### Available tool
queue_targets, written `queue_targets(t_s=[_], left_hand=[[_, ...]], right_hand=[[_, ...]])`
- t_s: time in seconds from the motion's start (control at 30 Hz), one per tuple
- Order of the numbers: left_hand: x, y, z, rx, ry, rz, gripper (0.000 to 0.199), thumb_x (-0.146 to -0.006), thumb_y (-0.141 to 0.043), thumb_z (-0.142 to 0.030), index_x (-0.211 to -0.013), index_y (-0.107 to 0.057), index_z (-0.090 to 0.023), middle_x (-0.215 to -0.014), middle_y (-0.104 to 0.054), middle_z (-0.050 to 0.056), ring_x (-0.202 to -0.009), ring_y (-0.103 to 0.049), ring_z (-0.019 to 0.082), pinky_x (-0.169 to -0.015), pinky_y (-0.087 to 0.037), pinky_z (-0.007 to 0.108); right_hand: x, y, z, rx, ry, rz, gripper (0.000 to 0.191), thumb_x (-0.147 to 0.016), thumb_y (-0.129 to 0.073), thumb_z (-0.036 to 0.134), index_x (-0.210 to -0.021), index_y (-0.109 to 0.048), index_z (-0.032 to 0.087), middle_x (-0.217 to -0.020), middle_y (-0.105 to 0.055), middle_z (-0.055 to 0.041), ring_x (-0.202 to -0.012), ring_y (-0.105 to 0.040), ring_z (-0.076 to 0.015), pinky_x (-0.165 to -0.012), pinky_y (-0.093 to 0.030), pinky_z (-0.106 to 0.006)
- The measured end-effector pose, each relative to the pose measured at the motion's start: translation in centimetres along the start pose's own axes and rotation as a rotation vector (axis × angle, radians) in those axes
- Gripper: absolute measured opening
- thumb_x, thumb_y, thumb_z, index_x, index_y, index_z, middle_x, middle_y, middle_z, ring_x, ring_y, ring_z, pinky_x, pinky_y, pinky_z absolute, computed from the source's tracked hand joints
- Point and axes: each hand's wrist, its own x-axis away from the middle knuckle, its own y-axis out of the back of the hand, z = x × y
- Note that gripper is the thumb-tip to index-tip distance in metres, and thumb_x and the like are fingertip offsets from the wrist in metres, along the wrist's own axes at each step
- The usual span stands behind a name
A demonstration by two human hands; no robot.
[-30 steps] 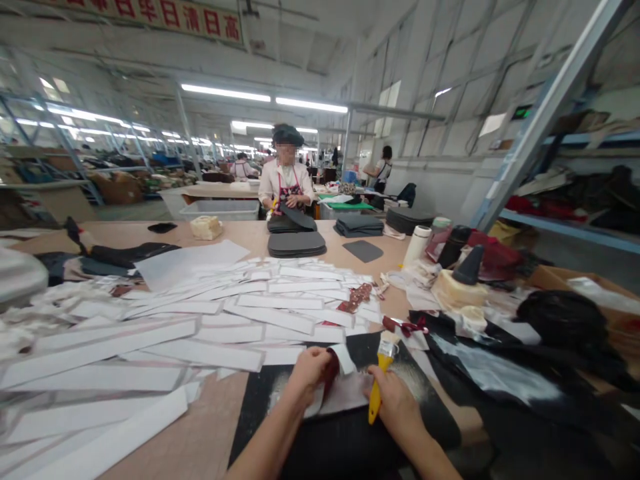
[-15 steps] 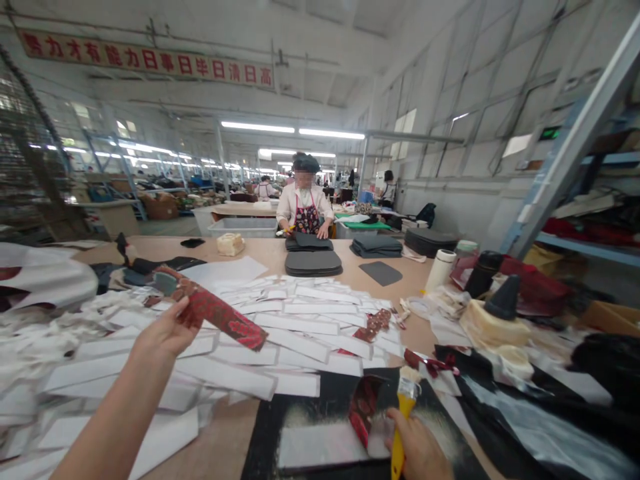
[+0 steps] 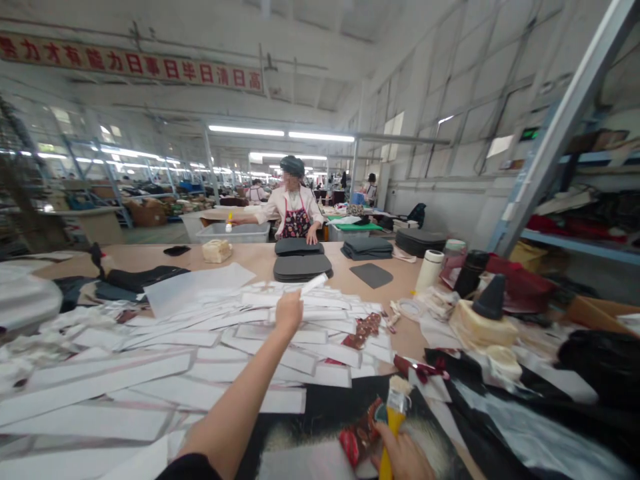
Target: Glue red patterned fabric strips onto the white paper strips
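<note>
My left hand (image 3: 289,312) reaches out over the spread of white strips (image 3: 160,373), its fingers closed round a white strip (image 3: 315,285) that juts out to the right. In my right hand (image 3: 407,455), near the bottom edge, is a paintbrush (image 3: 395,417) with a yellow handle, its pale bristles pointing up. A red and brown patterned strip (image 3: 356,440) lies curled against that hand; whether the fingers also grip it I cannot tell. Beneath is a black board (image 3: 330,400) smeared with pale residue, and a whitish piece (image 3: 305,463) rests on it.
Across the table a co-worker (image 3: 297,213) stands behind stacked dark panels (image 3: 303,268). A white bottle (image 3: 429,272), a black flask (image 3: 471,275) and a wrapped container with a dark cone (image 3: 489,298) stand on the right. Black sheeting (image 3: 530,427) lies nearer.
My left hand has moved right and further out; it held a red patterned strip before and now a white strip shows in it. The patterned strip by my right hand has shifted and curled.
</note>
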Motion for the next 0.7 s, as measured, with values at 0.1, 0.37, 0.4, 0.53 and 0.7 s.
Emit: queue_targets(t_s=[0.1, 0.37, 0.4, 0.53, 0.7], left_hand=[[4.9, -3.3, -3.1, -0.028, -0.09, 0.276, 0.03, -0.074, -0.058, -0.021, -0.104, -0.061, -0.018, -0.101, -0.065, 0.008, -0.098, -0.056, 0.021, -0.088, -0.041, 0.032], [19.5, -1.8, -8.6, -0.085, -0.221, 0.799, 0.069, -0.064, -0.057, -0.051, -0.122, -0.05, -0.015, -0.109, -0.058, 0.014, -0.099, -0.054, 0.031, -0.083, -0.043, 0.044], [20.6, -1.5, -8.9, -0.088, -0.215, 0.774, 0.07, -0.064, -0.057, -0.047, -0.125, -0.047, -0.014, -0.111, -0.057, 0.015, -0.1, -0.053, 0.032, -0.084, -0.043, 0.045], [23.6, -1.6, -8.8, -0.059, -0.13, 0.555, 0.062, -0.069, -0.049, -0.02, -0.129, -0.041, -0.01, -0.11, -0.056, 0.017, -0.098, -0.054, 0.03, -0.081, -0.043, 0.045], [25.3, -0.9, -5.4, 0.267, 0.054, 0.166, 0.061, -0.072, -0.04, -0.006, -0.132, -0.034, -0.015, -0.109, -0.057, 0.014, -0.098, -0.056, 0.022, -0.083, -0.047, 0.039]], right_hand=[[-0.3, 1.0, 0.8, -0.031, -0.041, 0.036, 0.028, -0.084, -0.049, 0.026, -0.112, -0.05, 0.023, -0.072, -0.058, -0.0035, -0.063, -0.057, -0.0181, -0.057, -0.045, -0.028], [-1.4, 3.2, 1.4, -0.007, -0.077, 0.149, 0.028, -0.083, -0.05, 0.021, -0.111, -0.051, 0.019, -0.073, -0.058, -0.0044, -0.07, -0.056, -0.0193, -0.064, -0.044, -0.029], [-1.4, 3.3, 1.4, -0.01, -0.075, 0.154, 0.028, -0.084, -0.05, 0.021, -0.111, -0.051, 0.019, -0.074, -0.059, -0.0044, -0.071, -0.056, -0.0191, -0.065, -0.044, -0.029], [-1.5, 3.5, 1.4, -0.02, -0.071, 0.194, 0.029, -0.085, -0.05, 0.024, -0.113, -0.051, 0.019, -0.076, -0.06, -0.0049, -0.073, -0.056, -0.0193, -0.067, -0.044, -0.029], [-1.4, 3.5, 1.3, -0.004, -0.071, 0.214, 0.028, -0.087, -0.047, 0.028, -0.112, -0.053, 0.019, -0.075, -0.058, -0.0053, -0.072, -0.055, -0.0188, -0.067, -0.042, -0.029]])
